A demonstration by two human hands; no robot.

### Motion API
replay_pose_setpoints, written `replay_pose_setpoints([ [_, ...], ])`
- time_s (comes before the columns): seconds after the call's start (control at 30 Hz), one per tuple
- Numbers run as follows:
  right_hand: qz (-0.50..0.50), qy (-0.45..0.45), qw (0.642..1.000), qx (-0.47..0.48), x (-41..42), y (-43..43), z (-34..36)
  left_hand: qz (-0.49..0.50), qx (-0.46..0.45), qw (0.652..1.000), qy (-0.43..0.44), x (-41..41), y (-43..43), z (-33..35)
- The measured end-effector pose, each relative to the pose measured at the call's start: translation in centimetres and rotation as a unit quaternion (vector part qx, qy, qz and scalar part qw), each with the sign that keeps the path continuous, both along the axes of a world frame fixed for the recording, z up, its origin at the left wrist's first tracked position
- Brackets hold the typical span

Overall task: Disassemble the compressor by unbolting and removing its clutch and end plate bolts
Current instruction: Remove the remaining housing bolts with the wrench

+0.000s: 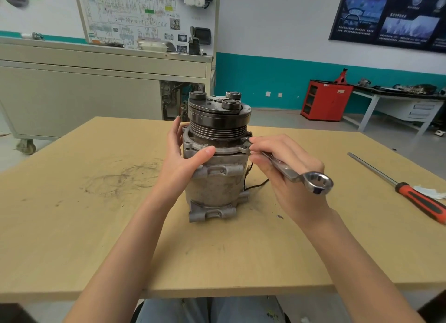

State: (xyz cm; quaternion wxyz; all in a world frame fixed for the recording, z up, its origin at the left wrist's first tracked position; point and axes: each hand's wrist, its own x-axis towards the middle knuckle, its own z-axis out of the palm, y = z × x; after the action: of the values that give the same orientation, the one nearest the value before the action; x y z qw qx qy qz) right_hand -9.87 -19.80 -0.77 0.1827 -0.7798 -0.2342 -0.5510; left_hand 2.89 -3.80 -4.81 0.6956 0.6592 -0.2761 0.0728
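A compressor (216, 168) stands upright on a wooden table (96, 214) between both hands: the left hand (179, 162) cups its side, fingers relaxed; the right hand (284, 175) grips a wrench (289, 171) at its top flange.

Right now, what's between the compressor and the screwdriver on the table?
In the head view, the right hand holding a wrench, its ring end nearest the screwdriver; past it, bare table.
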Motion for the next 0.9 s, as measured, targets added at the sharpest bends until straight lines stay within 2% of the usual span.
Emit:
replay_pose_setpoints([
  [0.07,-0.008,0.007,1.0,-0.004,0.1,0.0,0.4,0.002,-0.001,1.0,0.001,0.0,0.0,0.1],
  [0.13,-0.004,0.024,0.999,0.031,0.3,0.0,0.3,0.002,0.0,1.0,0.005,-0.1,0.1,0.1],
  [0.2,0.075,0.077,0.98,0.17,0.8,-0.3,0.1,0.002,0.006,1.0,0.007,-0.2,0.1,0.1],
  [0.27,0.213,0.141,0.899,0.355,1.7,-1.3,0.1,0.0,0.009,1.0,0.01,-0.3,0.1,0.1],
  [0.33,0.312,0.199,0.802,0.468,3.2,-2.9,0.6,-0.001,0.005,1.0,0.012,-0.2,0.2,0.1],
  [0.43,0.402,0.283,0.694,0.525,5.6,-4.7,1.4,-0.007,-0.003,1.0,0.015,-0.2,0.2,0.0],
  [0.53,0.458,0.347,0.618,0.536,7.5,-5.5,1.7,-0.006,-0.002,1.0,0.015,-0.1,0.1,0.0],
  [0.73,0.445,0.402,0.58,0.551,9.4,-6.2,1.5,-0.005,0.004,1.0,0.017,-0.2,0.1,0.1],
  [0.9,0.406,0.352,0.587,0.605,8.8,-5.2,0.7,-0.003,0.007,1.0,0.018,-0.2,0.2,0.1],
])
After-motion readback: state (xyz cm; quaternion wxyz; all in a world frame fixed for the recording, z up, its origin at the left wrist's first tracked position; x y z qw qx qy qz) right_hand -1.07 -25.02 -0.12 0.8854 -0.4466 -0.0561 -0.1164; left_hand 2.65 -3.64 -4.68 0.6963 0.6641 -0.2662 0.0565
